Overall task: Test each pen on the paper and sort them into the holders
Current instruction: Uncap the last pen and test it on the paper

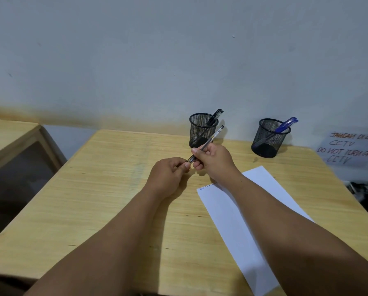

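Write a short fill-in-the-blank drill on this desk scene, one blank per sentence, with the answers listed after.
1. The right hand holds the pen by its barrel while the ____ hand pinches its lower end.
2. The right holder contains pens coloured ____.
3. The left holder contains pens coloured ____.
4. The paper lies under the ____ forearm.

Answers: left; blue; black; right

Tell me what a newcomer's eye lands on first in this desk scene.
First, the two hands meeting over the middle of the wooden table: the right hand grips a pen by its barrel while the left hand pinches its lower end. Behind them stand two black mesh holders, the left holder with black pens, the right holder with blue. A white paper lies under the right forearm.
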